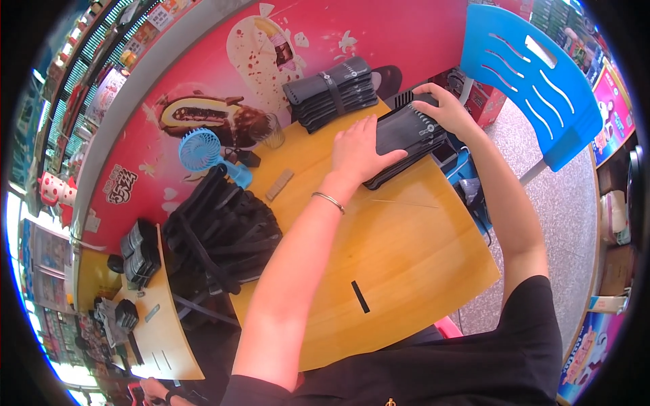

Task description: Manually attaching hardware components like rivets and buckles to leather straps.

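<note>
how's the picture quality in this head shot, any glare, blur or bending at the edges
Head view: strong fisheye bending, so the table edges and blue chair curve toward a black rim. Light is bright and even, with glare blown out at the far left edge. The left hand and right hand on the black stack look sharp; the rim is softer.

From my remote seat, taking the table (406, 250) as landmark: a stack of flat pouches (406, 135) lies at its far right edge under both hands, a strapped bundle (332, 91) at its far edge, a fan (200, 150) and glass (271, 130) far left, a chair (535, 74) beyond its right.
</note>
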{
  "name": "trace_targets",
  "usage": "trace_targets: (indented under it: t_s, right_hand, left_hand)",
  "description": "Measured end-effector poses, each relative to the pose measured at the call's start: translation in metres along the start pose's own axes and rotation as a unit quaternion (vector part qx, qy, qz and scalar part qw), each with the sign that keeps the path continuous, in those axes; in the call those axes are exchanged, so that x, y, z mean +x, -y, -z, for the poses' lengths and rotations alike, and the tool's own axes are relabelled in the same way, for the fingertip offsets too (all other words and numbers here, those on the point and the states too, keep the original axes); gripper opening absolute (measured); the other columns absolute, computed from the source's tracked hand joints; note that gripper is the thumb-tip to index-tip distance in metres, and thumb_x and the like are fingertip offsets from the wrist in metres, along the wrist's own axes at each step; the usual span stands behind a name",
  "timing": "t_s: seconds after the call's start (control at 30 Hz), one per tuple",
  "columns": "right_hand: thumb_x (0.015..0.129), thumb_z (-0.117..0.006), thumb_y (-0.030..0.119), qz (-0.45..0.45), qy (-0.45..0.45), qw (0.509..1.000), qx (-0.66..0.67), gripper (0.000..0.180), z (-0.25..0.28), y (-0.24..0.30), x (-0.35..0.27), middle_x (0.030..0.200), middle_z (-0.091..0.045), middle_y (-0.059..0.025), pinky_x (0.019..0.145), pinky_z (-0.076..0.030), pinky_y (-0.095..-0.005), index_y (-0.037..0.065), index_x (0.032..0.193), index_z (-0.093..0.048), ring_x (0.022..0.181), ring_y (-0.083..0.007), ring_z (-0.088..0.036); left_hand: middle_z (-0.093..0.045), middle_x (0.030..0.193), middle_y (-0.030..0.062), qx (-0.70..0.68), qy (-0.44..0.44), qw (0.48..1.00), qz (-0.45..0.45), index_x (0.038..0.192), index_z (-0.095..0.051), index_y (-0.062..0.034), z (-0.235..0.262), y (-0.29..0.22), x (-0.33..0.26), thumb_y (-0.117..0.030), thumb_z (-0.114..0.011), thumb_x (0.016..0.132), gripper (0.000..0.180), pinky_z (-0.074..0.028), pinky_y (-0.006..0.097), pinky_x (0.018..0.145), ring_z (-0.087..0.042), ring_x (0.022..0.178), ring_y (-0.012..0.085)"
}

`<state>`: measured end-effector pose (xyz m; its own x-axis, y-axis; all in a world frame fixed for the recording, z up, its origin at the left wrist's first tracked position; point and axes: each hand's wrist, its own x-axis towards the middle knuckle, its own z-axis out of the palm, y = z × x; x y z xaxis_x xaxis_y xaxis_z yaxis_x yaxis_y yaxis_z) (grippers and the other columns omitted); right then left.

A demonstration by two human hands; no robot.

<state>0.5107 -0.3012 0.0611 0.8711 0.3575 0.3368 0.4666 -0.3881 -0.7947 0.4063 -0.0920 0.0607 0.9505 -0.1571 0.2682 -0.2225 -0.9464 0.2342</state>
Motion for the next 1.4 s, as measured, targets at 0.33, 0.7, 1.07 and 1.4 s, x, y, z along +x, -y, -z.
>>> trace_targets:
  t_s: [0.33,0.7,1.07,1.4]
  right_hand:
    - [0.084,-0.061,0.005,0.008,0.047,0.991,0.125,0.043,0.003,0.006,-0.004,0.117,-0.055,-0.0041,0.093,-0.041,-0.027,0.006,0.126,-0.048,0.107,-0.0135,-0.052]
    - [0.082,-0.066,0.024,-0.033,0.001,0.985,-0.169,0.03,0.002,0.015,-0.014,0.11,-0.059,-0.0121,0.09,-0.044,-0.0362,0.013,0.11,-0.061,0.106,-0.0284,-0.055]
    - [0.083,-0.065,0.028,0.168,-0.173,0.947,-0.214,0.033,-0.007,0.009,-0.021,0.112,-0.058,-0.0139,0.091,-0.043,-0.0396,0.01,0.11,-0.061,0.106,-0.0317,-0.053]
    - [0.091,-0.051,0.005,0.128,-0.086,0.98,0.123,0.016,-0.021,0.134,-0.094,0.055,-0.055,0.0002,0.043,-0.041,-0.0197,0.003,0.085,-0.066,0.046,-0.0029,-0.052]
  left_hand:
    - [-0.054,0.126,0.0125,-0.026,-0.012,1.0,-0.01,0.128,-0.047,-0.0017,0.001,-0.001,-0.001,-0.066,-0.064,0.067,0.09,-0.041,0.039,0.093,-0.053,0.114,0.0254]
    - [-0.054,0.125,0.0123,0.025,0.042,0.999,-0.004,0.134,-0.044,-0.0073,0.008,-0.007,0.0,-0.067,-0.057,0.073,0.087,-0.04,0.04,0.093,-0.053,0.114,0.0251]
    - [-0.06,0.109,0.016,0.007,-0.209,0.967,-0.142,0.113,-0.058,-0.0029,0.056,-0.011,-0.009,-0.035,-0.064,0.08,0.046,-0.043,0.042,0.088,-0.058,0.099,0.0321]
    - [-0.055,0.061,0.0022,-0.061,-0.158,0.911,-0.377,0.082,-0.063,-0.0078,0.142,-0.094,-0.112,-0.019,-0.072,0.072,0.017,-0.049,0.03,0.062,-0.057,0.057,0.0177]
